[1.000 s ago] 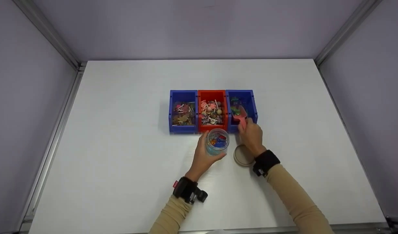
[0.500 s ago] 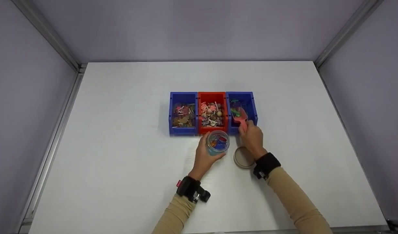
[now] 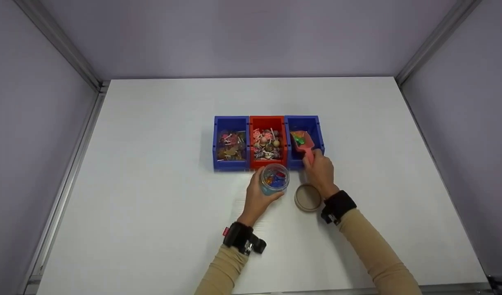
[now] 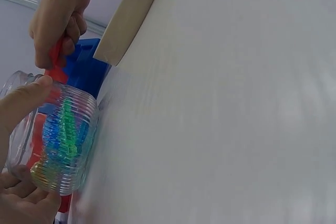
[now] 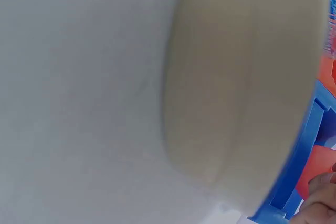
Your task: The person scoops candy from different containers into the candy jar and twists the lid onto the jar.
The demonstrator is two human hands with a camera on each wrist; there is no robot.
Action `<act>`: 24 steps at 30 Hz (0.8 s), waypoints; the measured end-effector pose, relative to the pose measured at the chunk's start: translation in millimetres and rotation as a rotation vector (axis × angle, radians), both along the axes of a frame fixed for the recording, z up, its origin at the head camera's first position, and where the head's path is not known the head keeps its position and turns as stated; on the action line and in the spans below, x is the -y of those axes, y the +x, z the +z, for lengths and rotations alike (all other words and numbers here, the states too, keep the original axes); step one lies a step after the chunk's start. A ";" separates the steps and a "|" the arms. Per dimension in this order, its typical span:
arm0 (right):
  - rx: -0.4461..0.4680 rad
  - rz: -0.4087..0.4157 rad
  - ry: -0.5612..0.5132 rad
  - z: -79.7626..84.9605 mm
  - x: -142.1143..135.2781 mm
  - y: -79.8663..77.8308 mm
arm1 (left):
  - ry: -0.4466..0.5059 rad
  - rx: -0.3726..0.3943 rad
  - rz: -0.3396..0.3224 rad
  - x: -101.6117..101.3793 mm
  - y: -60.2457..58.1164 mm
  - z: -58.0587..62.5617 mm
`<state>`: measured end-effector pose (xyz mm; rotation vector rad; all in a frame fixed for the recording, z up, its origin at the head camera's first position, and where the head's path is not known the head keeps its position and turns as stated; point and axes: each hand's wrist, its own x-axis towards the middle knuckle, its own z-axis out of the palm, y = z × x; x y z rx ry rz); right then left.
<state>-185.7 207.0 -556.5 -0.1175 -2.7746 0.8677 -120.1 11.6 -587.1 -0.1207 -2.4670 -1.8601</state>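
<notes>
My left hand (image 3: 256, 201) grips a clear jar (image 3: 274, 189) with its mouth up. Through the ribbed wall of the jar (image 4: 86, 109), blue, green and amber pieces show in the left wrist view. The fingers of my right hand (image 3: 322, 171) are curled round the handle of a pink scoop (image 3: 308, 144). Green and orange wrapped-looking pieces lie in the scoop's bowl, which overlaps the right blue bin (image 3: 303, 122). In the right wrist view only part of the scoop (image 5: 315, 167) shows at the right edge.
A round beige lid (image 3: 308, 198) lies on the white table (image 3: 152, 196) beside the right wrist. Left of the right bin stand a red bin (image 3: 267, 122) and another blue bin (image 3: 231, 122), both with lollipops inside. Walls close in the back and sides.
The scoop has shifted slightly right out of the bin's contents, and green and orange pieces now sit in it. The left hand and jar have hardly moved.
</notes>
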 end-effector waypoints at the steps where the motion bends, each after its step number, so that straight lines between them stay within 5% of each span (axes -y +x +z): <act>1: 0.010 -0.001 -0.004 0.1 -0.4 -0.1 | 0.002 0.000 -0.001 0.0 0.1 0.0; 17: 0.003 0.048 -0.044 9.9 -14.5 20.6 | 0.010 0.013 0.007 0.9 2.2 -2.3; 24: -0.110 0.116 -0.055 17.1 -25.0 38.3 | -0.008 0.019 0.008 0.1 -0.1 -1.0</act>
